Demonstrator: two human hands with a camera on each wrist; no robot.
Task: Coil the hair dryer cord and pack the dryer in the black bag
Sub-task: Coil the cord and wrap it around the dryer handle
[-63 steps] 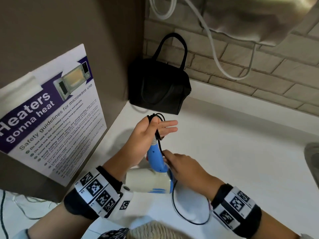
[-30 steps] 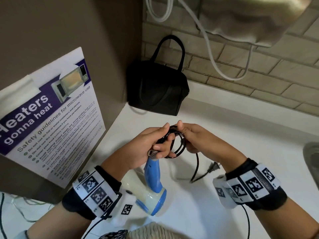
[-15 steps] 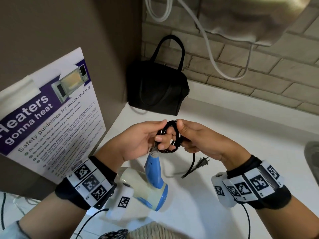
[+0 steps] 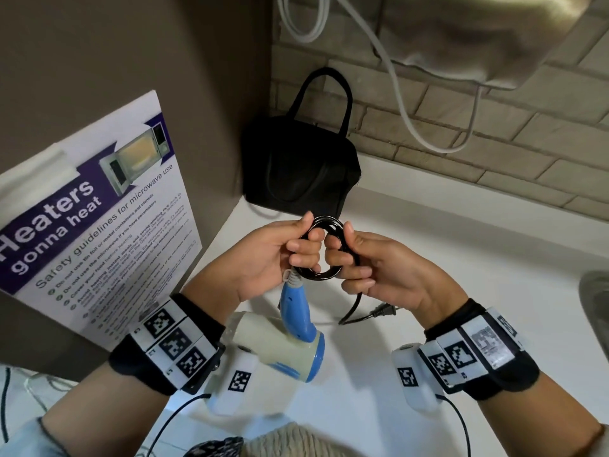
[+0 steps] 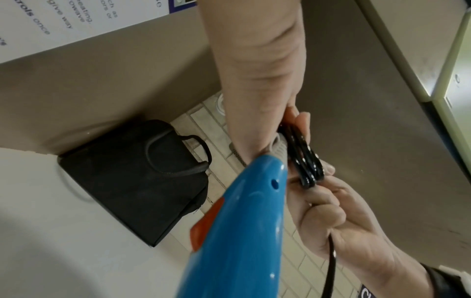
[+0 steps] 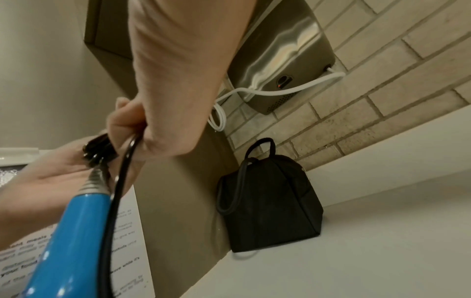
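Observation:
A blue and cream hair dryer (image 4: 290, 344) hangs by its blue handle (image 5: 237, 231) (image 6: 68, 238) over the white counter. Its black cord is wound into a small coil (image 4: 324, 249) (image 5: 303, 161) at the handle's top. My left hand (image 4: 280, 255) pinches the coil's left side. My right hand (image 4: 372, 268) grips its right side, and the loose cord end runs down through that hand to the plug (image 4: 384, 312), which lies on the counter. The black bag (image 4: 301, 166) (image 5: 132, 177) (image 6: 270, 203) stands upright in the back corner, beyond both hands. Whether its top is open is not visible.
A brown cabinet side with a microwave safety poster (image 4: 95, 212) stands on the left. A brick wall behind carries a metal appliance (image 4: 478, 34) with a white cable (image 4: 412, 110) hanging from it. A sink edge (image 4: 593, 308) shows at the far right of the white counter (image 4: 461, 258).
My right hand came up from the dryer's handle to the coil and wound more loops on. The loose cord grew shorter and the plug drew closer. The dryer swung slightly.

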